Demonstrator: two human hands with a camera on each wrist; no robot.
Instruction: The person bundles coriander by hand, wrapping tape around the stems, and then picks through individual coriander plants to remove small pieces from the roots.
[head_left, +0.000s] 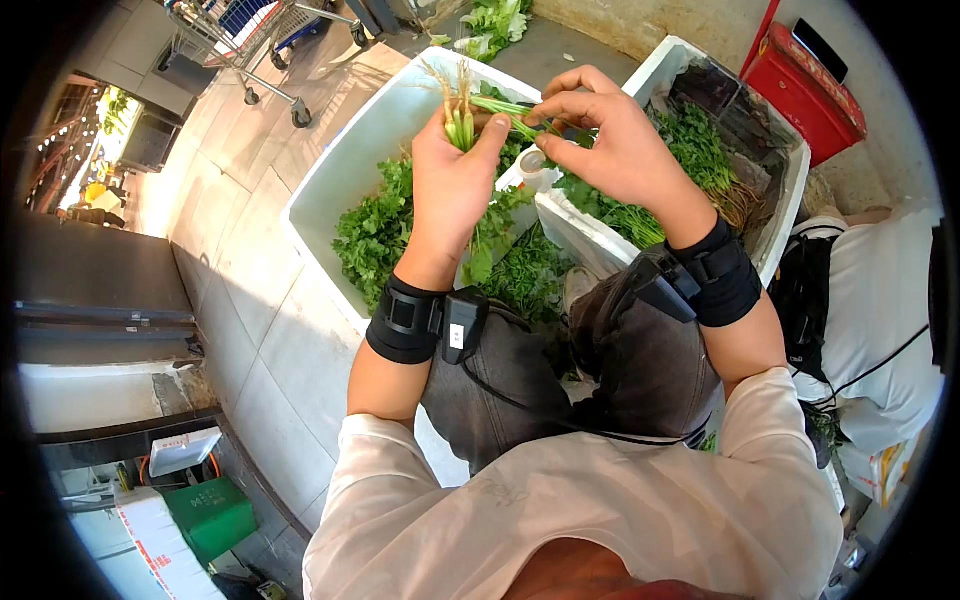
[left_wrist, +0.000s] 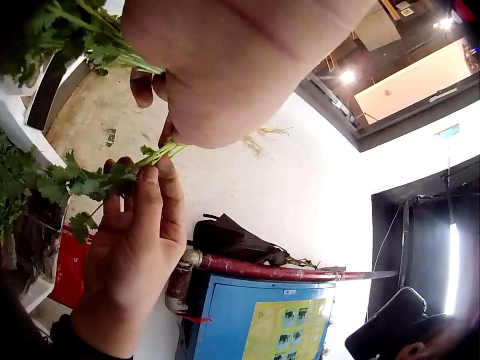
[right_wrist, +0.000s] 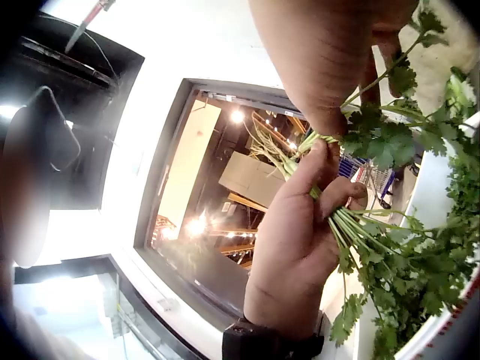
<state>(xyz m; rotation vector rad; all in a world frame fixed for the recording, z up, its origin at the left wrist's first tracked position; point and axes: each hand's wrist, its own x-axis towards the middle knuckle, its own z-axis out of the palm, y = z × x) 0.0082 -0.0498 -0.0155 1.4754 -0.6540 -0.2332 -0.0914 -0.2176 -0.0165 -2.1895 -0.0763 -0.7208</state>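
Both hands are busy up here above the boxes — the left hand (head_left: 450, 172) grips a bunch (head_left: 459, 130) by its stems, thumb laid across, the pale roots poking up above the fist and the leaves trailing out below. Opposite it, the right hand (head_left: 622, 145) pinches a slim sprig (left_wrist: 159, 155) between thumb and fingertips; the sprig's stems run right up to the bunch, its leaves fanning out past the fingers.

Underneath the left hand sits the left box (head_left: 372, 125), white-walled, with leafy greens (head_left: 372, 240) heaped inside. Just beside it, angled away, stands the right box (head_left: 585, 238), and there are more greens (head_left: 695, 150) in that one, roots lying toward its right end. Whether the boxes touch, I can't tell.

Black straps circle both wrists. Beyond the boxes lies some lettuce (head_left: 497, 25) on the floor; a red box (head_left: 803, 95) stands by the wall on the right, and a cart (head_left: 245, 35) waits well off to the left — wheels on the tiles.
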